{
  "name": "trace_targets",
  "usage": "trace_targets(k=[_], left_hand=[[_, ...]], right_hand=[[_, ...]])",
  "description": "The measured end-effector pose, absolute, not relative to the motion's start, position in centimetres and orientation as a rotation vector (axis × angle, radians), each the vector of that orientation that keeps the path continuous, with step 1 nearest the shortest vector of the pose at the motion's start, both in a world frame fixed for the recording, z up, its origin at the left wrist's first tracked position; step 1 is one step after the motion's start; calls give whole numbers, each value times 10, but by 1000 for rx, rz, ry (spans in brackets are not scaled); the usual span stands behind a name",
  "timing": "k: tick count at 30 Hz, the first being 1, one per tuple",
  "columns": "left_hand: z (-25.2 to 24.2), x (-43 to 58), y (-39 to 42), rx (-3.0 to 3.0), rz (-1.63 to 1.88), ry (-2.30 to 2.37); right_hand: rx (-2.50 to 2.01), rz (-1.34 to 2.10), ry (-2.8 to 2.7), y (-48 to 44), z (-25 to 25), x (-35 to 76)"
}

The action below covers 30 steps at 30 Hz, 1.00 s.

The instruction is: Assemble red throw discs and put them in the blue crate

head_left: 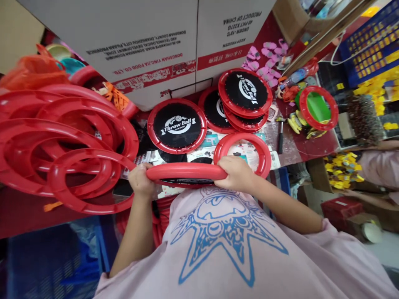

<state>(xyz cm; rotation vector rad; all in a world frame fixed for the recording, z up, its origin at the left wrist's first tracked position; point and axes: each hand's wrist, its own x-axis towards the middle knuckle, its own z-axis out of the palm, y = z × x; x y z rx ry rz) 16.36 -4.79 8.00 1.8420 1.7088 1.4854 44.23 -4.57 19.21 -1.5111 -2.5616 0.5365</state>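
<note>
I hold a red ring disc point(183, 172) with black fabric edge-on against my chest. My left hand point(141, 179) grips its left end and my right hand point(237, 173) grips its right end. An empty red ring point(263, 150) lies flat on the table just beyond my right hand. A finished red disc with black "Throw Ball" fabric point(177, 125) lies past the held one. A stack of like discs point(245, 96) sits further right.
A heap of empty red rings point(67, 141) fills the left side. A large cardboard box point(149, 41) stands behind. A red ring over green fabric point(318, 108), pink parts point(264, 58), yellow parts point(343, 166) and a co-worker's arm point(374, 166) lie right.
</note>
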Motion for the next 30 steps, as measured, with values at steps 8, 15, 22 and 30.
trace_targets(k=[8,15,22,30], left_hand=[[147,210,-43,2345,1403,1412],[128,198,-32,1500,1664,1742],[103,195,-29,1427,1446,1841],[157,174,-23,2087,1328,1698]], right_hand=[[-1351,483,-2529,-47,189,423],[-1580,798,-2296,-57,191,455],[-1714,696,-2415,-53,172,446],[-1374,834,-2580,-17,239,413]])
